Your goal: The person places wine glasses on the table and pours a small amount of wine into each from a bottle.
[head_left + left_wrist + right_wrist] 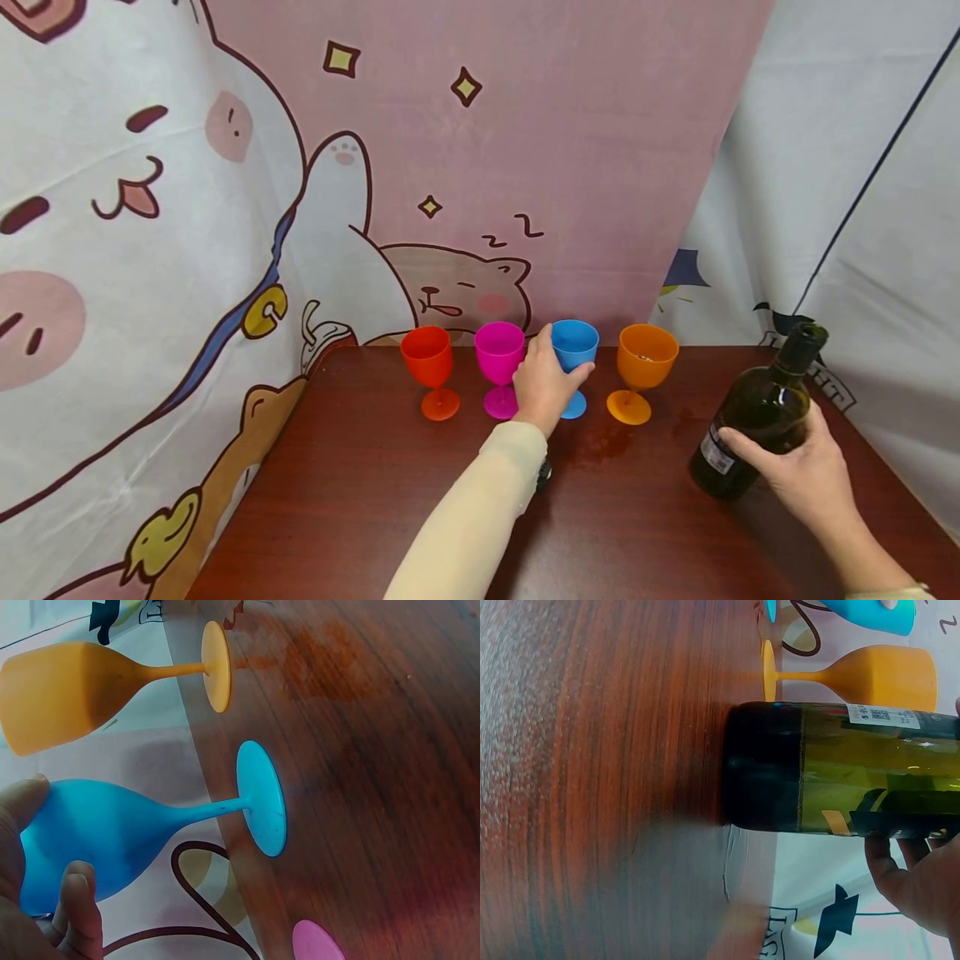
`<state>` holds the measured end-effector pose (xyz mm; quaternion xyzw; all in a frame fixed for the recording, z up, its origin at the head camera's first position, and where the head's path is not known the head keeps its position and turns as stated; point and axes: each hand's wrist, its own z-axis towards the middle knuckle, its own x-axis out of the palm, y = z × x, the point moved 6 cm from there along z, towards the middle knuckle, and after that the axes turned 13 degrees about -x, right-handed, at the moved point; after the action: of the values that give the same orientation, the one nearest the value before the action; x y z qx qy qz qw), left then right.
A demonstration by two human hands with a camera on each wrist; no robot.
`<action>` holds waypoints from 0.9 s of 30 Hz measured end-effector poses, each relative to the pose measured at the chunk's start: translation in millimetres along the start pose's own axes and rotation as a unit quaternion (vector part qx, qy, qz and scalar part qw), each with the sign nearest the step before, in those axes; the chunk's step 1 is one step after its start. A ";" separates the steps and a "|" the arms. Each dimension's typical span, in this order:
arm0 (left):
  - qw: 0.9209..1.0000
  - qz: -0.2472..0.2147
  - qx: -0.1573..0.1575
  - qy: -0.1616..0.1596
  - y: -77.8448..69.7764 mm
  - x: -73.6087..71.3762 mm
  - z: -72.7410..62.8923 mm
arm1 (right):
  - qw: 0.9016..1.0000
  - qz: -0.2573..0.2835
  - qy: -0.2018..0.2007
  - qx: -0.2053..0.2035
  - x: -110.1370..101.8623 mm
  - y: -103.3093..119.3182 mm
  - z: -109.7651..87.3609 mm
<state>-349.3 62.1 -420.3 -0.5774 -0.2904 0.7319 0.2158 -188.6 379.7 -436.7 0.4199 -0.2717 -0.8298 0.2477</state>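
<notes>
My left hand [543, 385] holds a blue plastic goblet [576, 340] by its bowl, thumb on one side and fingers on the other. In the left wrist view the goblet's round foot [262, 799] is at the tabletop. A dark green wine bottle [759, 408] is at the right, gripped round its body by my right hand [813, 467]. The bottle leans a little in the head view, neck towards the right; its base [761, 766] is at the table. An orange goblet [647, 358] stands between the blue one and the bottle.
A magenta goblet [498, 350] and a red goblet [429, 358] stand left of the blue one, in the same row near the back edge. Wet marks [600, 446] show on the brown table [360, 500]. A printed cloth [585, 150] hangs behind.
</notes>
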 end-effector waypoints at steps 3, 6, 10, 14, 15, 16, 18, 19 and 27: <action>1.000 0.003 0.003 -0.001 -0.2 -0.7 -0.3 | 1.000 -0.005 0.002 0.002 0.2 -0.2 0.0; 1.000 0.003 0.007 -0.001 -0.5 -1.3 -0.4 | 1.000 -0.009 0.004 0.004 0.6 0.0 0.3; 1.000 0.004 0.012 -0.001 0.1 -0.2 -0.8 | 1.000 -0.013 0.008 0.008 1.6 0.3 -0.1; 1.000 0.003 0.019 0.002 0.5 -0.1 -2.0 | 1.000 -0.013 0.008 0.009 2.0 0.9 -0.8; 1.000 0.003 0.020 0.004 0.3 -0.8 -2.7 | 1.000 -0.012 0.007 0.009 2.0 0.9 -0.8; 1.000 0.004 0.022 0.006 -0.1 -2.0 -3.5 | 1.000 -0.010 0.006 0.008 1.9 1.0 -0.8; 1.000 0.010 0.028 0.007 -1.9 -5.5 -6.4 | 1.000 -0.006 0.005 0.006 1.7 0.8 -0.7; 0.999 0.016 0.034 0.006 -3.5 -8.2 -8.3 | 1.000 -0.004 0.004 0.005 1.6 0.6 -0.6; 0.991 0.035 0.128 -0.022 -15.3 -49.0 -36.0 | 1.000 -0.016 0.015 0.012 2.3 -1.4 0.2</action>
<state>-302.9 47.8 -380.7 -0.5387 -0.1787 0.7826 0.2555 -190.1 379.3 -438.9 0.4396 -0.2714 -0.8237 0.2335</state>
